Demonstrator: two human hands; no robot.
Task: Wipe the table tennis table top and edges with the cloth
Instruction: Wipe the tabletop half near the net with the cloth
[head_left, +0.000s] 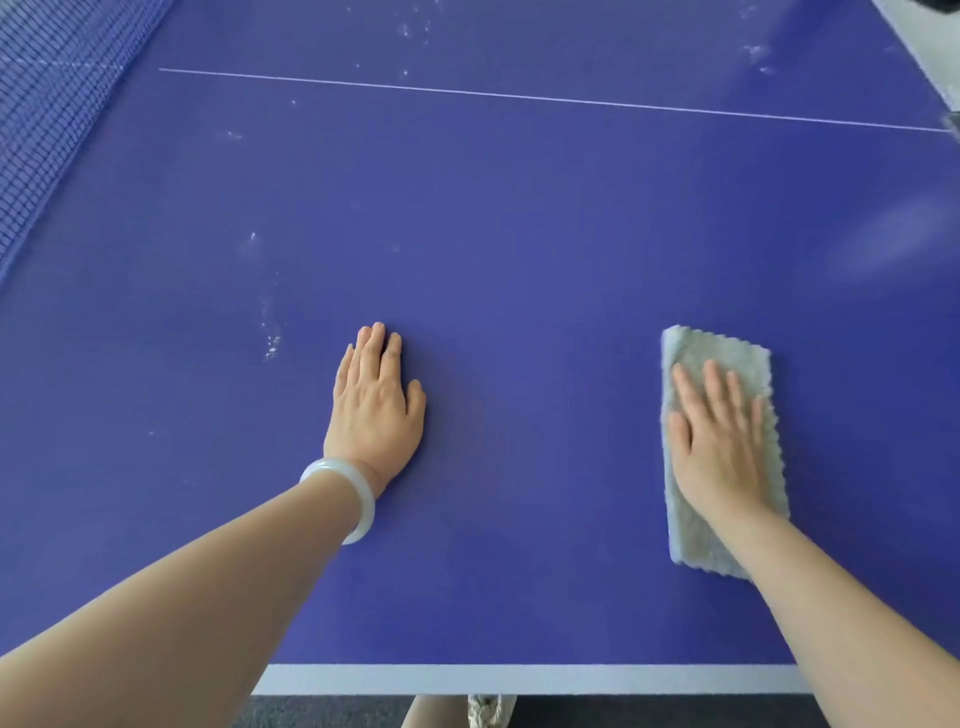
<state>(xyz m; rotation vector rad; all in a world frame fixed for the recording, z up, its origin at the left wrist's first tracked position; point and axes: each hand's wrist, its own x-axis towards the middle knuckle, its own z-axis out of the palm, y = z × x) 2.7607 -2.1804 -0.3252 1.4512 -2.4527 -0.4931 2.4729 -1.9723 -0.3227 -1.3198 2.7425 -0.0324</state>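
The blue table tennis table top (519, 234) fills the view. A folded grey cloth (727, 353) lies flat on it at the right. My right hand (719, 441) presses on the cloth with straight, spread fingers. My left hand (376, 405) rests flat on the bare surface near the middle, fingers straight, with a pale bangle on the wrist. White dusty marks (270, 343) dot the surface to the left of my left hand, and more specks (758, 57) show at the far side.
The net (47, 130) runs along the left side. A thin white centre line (519, 97) crosses the far part. The white near edge stripe (519, 678) borders the table in front of me, with dark floor below it.
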